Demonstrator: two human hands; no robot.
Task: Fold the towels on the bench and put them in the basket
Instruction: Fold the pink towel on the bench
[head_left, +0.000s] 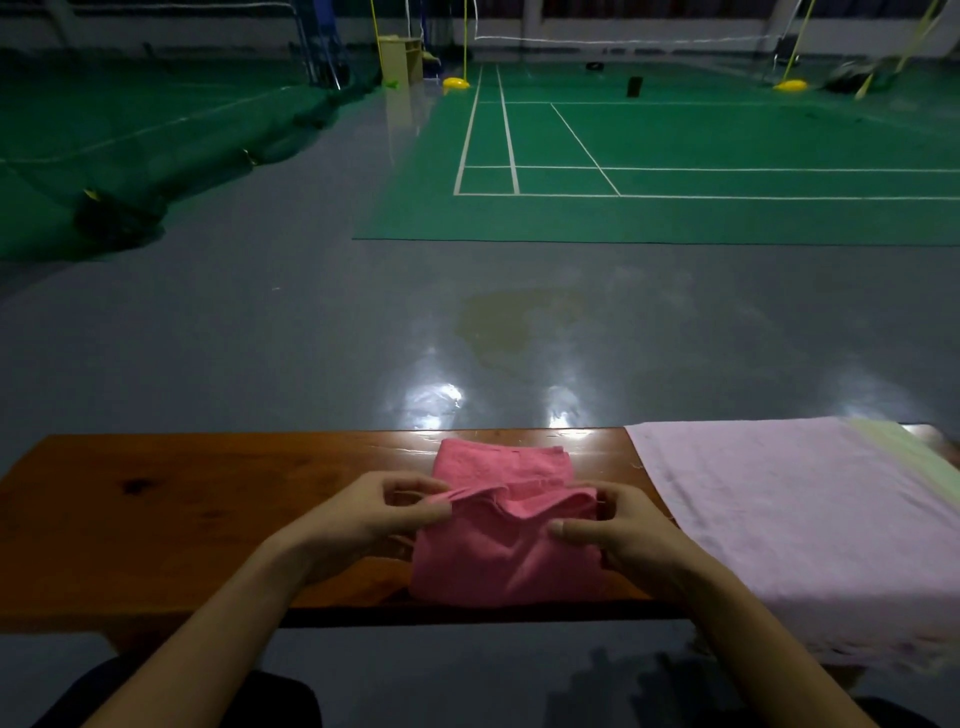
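We see a pink towel (506, 551) at the lower centre of the frame, partly folded on a wooden tabletop (208, 519). Our left hand (363, 519) pinches its raised left edge, the grip narrow between thumb and fingers. Our right hand (618, 530) holds the right edge, thumb on top. Just to the right, a pale lilac towel (779, 519) lies spread flat, draping over the near edge. Beyond, a grey floor (311, 338) and a green court (675, 156) fill the upper frame.

Indoor sports hall before me, green badminton court (675, 150) with white lines, net (623, 39) strung across, yellow posts (466, 41), glossy grey floor (311, 338), my wooden bench (156, 509)
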